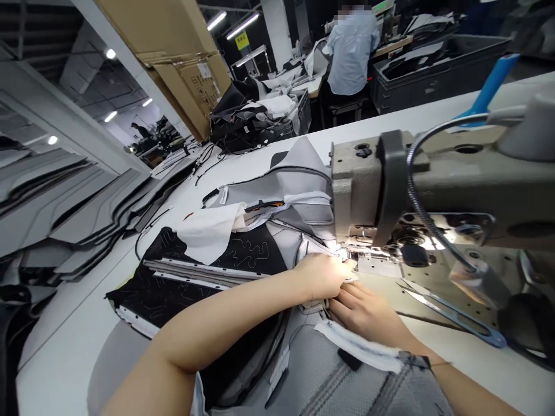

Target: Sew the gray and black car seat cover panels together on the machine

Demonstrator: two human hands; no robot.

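1. Broadly, your white table (pixel 65 329) carries everything, with stacked grey panels (pixel 87 214) well off to your left.
2. Your grey-and-black fabric work (pixel 260 251) spreads left of the needle end and back toward you; its long direction runs from your near side to beyond that end, away from you.
3. The sewing machine (pixel 437 179) closes off the right, its arm reaching crosswise, so bulk has room on your left and little on your right.
4. Your left hand (pixel 323 276) is the nearer to the needle end, bent over the fabric edge with fingers pressed down; whether they pinch it, you cannot tell from here.
5. Your right hand (pixel 368 309) lies just beside it on the near side, fingers stretched out, their tips partly hidden under the left; its hold cannot be told either.
6. Watch the metal lamp hose (pixel 416 185) arching across the machine's front, and the snips (pixel 455 315) right of your right hand, apart from it, blades aimed toward the needle side.
7. Lastly, a white strip (pixel 358 346) on the near mesh lies close against your right wrist, so it could snag.
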